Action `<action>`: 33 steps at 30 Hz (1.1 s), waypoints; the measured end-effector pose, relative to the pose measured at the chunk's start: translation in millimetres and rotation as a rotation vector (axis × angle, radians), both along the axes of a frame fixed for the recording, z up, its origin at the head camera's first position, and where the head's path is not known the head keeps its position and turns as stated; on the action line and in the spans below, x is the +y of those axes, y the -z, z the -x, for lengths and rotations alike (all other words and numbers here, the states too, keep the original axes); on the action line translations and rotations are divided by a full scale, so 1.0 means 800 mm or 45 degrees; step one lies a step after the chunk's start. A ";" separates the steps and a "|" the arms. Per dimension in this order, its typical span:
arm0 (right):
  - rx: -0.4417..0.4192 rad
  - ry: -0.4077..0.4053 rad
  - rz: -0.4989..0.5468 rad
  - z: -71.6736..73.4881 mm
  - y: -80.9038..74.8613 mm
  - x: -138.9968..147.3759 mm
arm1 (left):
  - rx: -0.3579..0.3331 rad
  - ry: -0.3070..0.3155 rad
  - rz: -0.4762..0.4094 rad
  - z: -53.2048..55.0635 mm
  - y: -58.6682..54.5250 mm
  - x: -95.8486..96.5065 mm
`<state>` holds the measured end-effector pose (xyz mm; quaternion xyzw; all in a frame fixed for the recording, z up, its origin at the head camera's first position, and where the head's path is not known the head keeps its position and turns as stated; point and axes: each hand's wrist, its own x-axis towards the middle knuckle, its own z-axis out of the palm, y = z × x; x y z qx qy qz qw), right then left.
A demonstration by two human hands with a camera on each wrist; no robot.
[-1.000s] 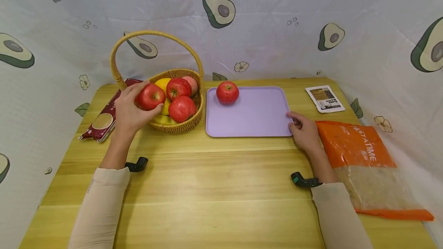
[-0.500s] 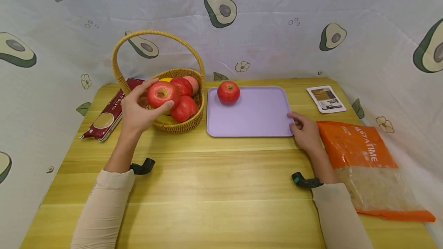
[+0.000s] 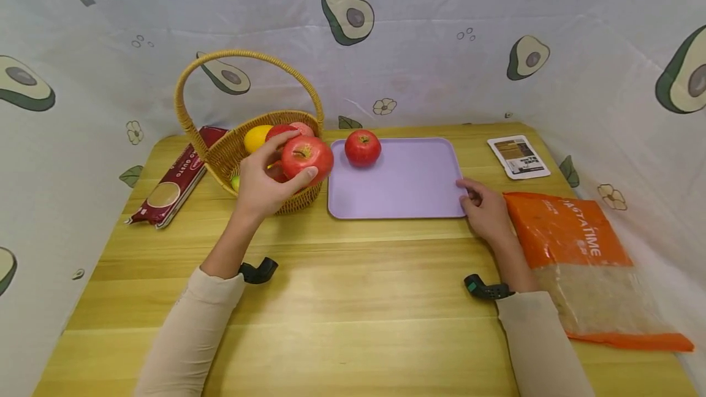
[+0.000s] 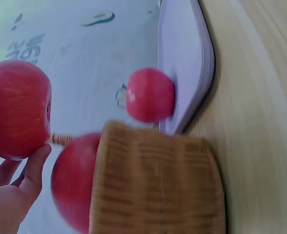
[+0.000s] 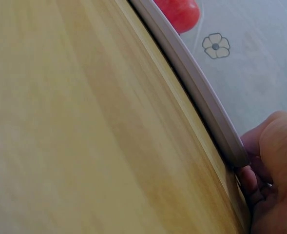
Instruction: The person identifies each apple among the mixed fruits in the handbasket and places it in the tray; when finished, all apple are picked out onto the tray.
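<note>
My left hand (image 3: 263, 184) grips a red apple (image 3: 307, 160) between thumb and fingers, over the right side of the wicker basket (image 3: 220, 158). In the left wrist view the held apple (image 4: 17, 109) is raised above the basket wall (image 4: 155, 185). Part of the fruit in the basket is hidden behind the hand; a yellow fruit (image 3: 257, 138) and another red apple (image 4: 80, 180) show. A second apple (image 3: 362, 148) sits at the back left of the lilac tray (image 3: 408, 189). At the tray's right front corner, my right hand (image 3: 486, 210) pinches the rim (image 5: 231, 151).
Left of the basket lies a dark red packet (image 3: 171, 185). A small white-edged packet (image 3: 518, 157) is at the back right. An orange pasta bag (image 3: 584, 262) lies beside my right forearm. The basket's tall handle (image 3: 248, 54) arches above it, and a patterned cloth (image 3: 419, 48) hangs behind the table.
My left hand has lifted the apple from the basket's left side and carried it right, toward the tray. My right hand stays at the tray corner.
</note>
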<state>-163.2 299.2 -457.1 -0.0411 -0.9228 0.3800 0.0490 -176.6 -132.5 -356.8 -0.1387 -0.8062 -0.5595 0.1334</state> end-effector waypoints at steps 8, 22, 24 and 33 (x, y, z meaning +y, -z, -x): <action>0.035 -0.006 -0.003 0.001 0.001 0.001 | -0.103 0.138 -0.055 0.010 0.014 0.063; 0.086 -0.018 -0.010 -0.001 0.007 0.001 | -0.238 0.177 -0.054 0.036 0.054 0.164; 0.090 -0.003 -0.021 -0.001 0.007 0.000 | -0.242 0.202 -0.058 0.041 0.059 0.177; 0.090 0.143 -0.029 0.007 0.003 -0.008 | -0.298 0.163 0.023 0.063 0.073 0.225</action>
